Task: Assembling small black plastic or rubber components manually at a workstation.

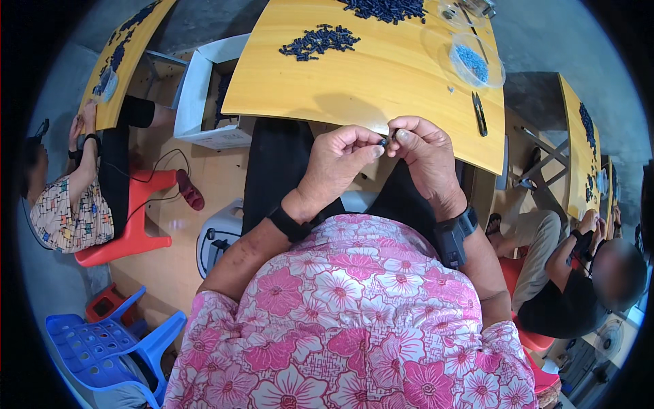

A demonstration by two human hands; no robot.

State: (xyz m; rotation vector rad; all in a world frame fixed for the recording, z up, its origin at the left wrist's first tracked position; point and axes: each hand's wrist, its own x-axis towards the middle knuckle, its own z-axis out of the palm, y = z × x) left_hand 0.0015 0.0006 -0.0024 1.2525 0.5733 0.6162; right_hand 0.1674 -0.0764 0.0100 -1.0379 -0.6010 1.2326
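My left hand [335, 162] and my right hand [429, 158] meet just off the near edge of the yellow wooden table [395, 75]. Thumb and forefinger of the left pinch a small dark piece [383, 142], its far end close to the right fingertips. The right hand is also closed in a pinch; what lies between its fingers is mostly hidden. Beyond the hands, a small pile of short dark cylindrical pieces [319, 42] lies on the tabletop. A clear round tub [496, 73] of tiny blue pieces [470, 63] stands at the right, with dark tweezers-like snips [479, 114] nearer me.
A larger dark pile [388, 8] covers the far table edge, with another clear container [458, 12] beside it. An open white box [211, 138] stands left of the table. People work at tables on both sides. A blue plastic chair [102, 344] is at lower left.
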